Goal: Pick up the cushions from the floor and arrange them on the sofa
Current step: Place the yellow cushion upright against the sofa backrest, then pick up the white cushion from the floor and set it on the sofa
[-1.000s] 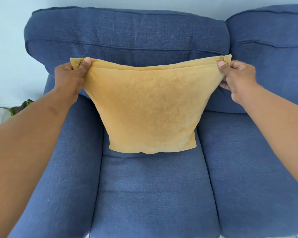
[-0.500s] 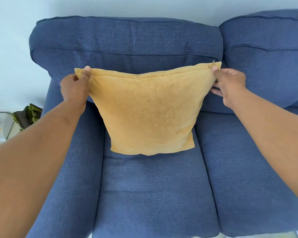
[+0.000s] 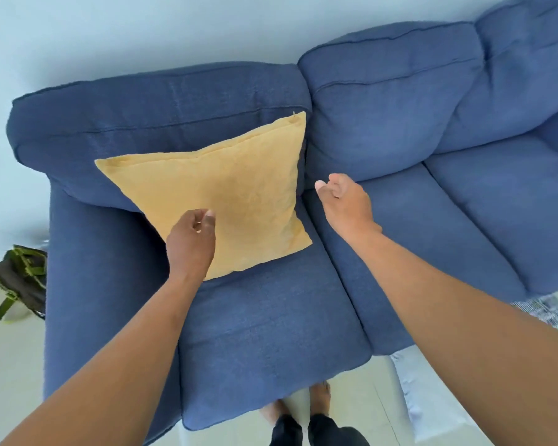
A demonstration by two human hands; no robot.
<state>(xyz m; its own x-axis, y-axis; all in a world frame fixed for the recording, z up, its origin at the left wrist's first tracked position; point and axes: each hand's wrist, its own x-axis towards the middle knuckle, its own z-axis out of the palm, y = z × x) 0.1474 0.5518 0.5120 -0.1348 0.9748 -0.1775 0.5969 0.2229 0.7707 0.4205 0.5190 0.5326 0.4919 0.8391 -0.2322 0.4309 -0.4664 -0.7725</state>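
A mustard-yellow cushion (image 3: 226, 201) stands propped on the left seat of a blue fabric sofa (image 3: 271, 333), leaning back against the left back cushion (image 3: 149, 111). It sits skewed: its top right corner points up toward the seam between the two back cushions, and its lower edge rests on the seat cushion. A small zip pull shows at that upper right corner.

Neither hand holds anything. The left hand (image 3: 190, 243) hovers in front of the cushion's lower left part, its fingers loosely curled with the thumb close to the forefinger, gripping nothing; whether it brushes the fabric cannot be told from this angle. The right hand (image 3: 343, 204) hangs in the air just to the right of the cushion, over the gap between the two seat cushions, fingers likewise loosely curled and clear of the yellow fabric.

Both forearms reach in bare from the bottom of the view. The person's bare feet (image 3: 319, 397) stand on a pale tiled floor (image 3: 10, 365) at the sofa's front edge. A dark bag with green straps (image 3: 16, 278) lies on the floor beside the sofa's left arm. A patterned rug (image 3: 548, 312) shows at the right edge.
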